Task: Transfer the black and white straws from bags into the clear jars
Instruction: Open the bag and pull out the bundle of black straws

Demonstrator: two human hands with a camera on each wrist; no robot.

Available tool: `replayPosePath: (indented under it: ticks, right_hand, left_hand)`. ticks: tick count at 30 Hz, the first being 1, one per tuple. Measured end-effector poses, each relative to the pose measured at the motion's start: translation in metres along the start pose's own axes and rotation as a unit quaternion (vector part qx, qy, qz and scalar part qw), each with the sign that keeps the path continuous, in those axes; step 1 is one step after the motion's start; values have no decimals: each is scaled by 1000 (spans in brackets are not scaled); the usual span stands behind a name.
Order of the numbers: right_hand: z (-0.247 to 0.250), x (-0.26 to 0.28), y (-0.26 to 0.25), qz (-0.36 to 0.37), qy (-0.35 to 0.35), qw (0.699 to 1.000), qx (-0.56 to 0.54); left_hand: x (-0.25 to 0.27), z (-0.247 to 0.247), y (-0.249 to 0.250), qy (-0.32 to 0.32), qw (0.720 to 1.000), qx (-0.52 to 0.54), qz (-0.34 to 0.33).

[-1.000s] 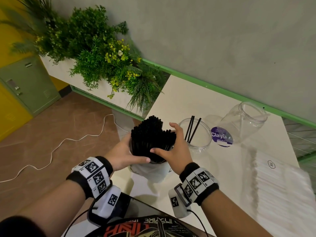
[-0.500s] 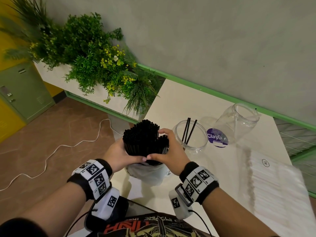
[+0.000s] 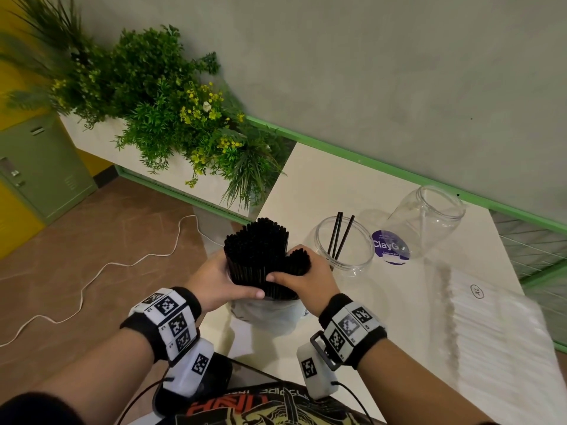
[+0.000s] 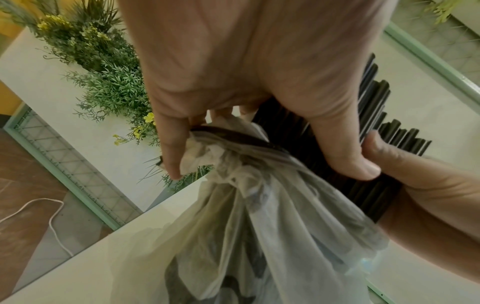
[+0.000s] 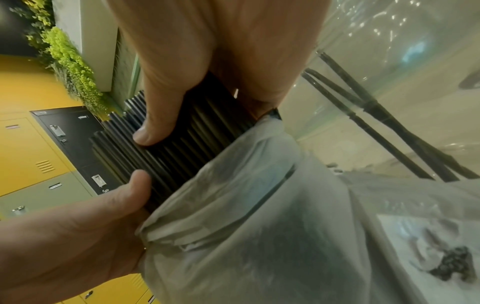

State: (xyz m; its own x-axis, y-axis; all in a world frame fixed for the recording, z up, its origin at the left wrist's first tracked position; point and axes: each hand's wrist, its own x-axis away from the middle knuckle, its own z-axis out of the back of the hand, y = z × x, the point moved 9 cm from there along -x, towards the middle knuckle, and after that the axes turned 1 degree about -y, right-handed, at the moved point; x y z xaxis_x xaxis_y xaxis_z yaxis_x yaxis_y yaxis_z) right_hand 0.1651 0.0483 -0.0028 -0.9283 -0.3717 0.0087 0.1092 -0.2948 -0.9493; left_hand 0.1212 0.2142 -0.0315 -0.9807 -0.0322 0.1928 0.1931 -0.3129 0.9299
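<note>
At the centre of the head view, I have both hands around the thick bundle of black plastic straws (image 3: 256, 250), which stands upright in its thin translucent white plastic bag (image 3: 267, 314) on the cream-white table (image 3: 331, 179). My left hand (image 3: 214, 279) wraps the bundle's left side, thumb across the front and fingers also catching the gathered bag mouth, as the left wrist view shows. My right hand (image 3: 303, 279) curls round a smaller clump of straws on the bundle's right side, thumb (image 5: 155, 123) pressed against the shafts, apparently splitting that clump off.

Just right of centre stands the near clear wide-mouthed jar (image 3: 342, 250), upright, with three black straws leaning inside. A second clear jar (image 3: 426, 219) sits further toward the upper right, seemingly empty. A flat pack of white straws (image 3: 491, 348) in clear wrap lies at the lower right, untouched.

To do this step well, I judge the left hand should pin the bag and the remaining straws down while the right lifts its clump straight up, gripping firmly enough that none slide loose, then carries it the short way to the near jar and lowers the ends in together.
</note>
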Motion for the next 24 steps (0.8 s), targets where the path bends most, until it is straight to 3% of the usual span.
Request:
replayPosePath:
  ticks: [3,10,18,24]
  right_hand:
    - [-1,2,-4,9,4,1000,4]
    - [0,9,-1,32,-78,993,81]
    - [-2,5,-9,44,-33,994,99]
    - [3,8,-22,65,-11,997,35]
  left_hand:
    - [2,2,4,8,1000,-9,-4]
    - [3,7,-1,19,1000,-3,8]
    - [2,1,-7,24,1000,0,11]
    - [6,1,-2,23,1000,7,6]
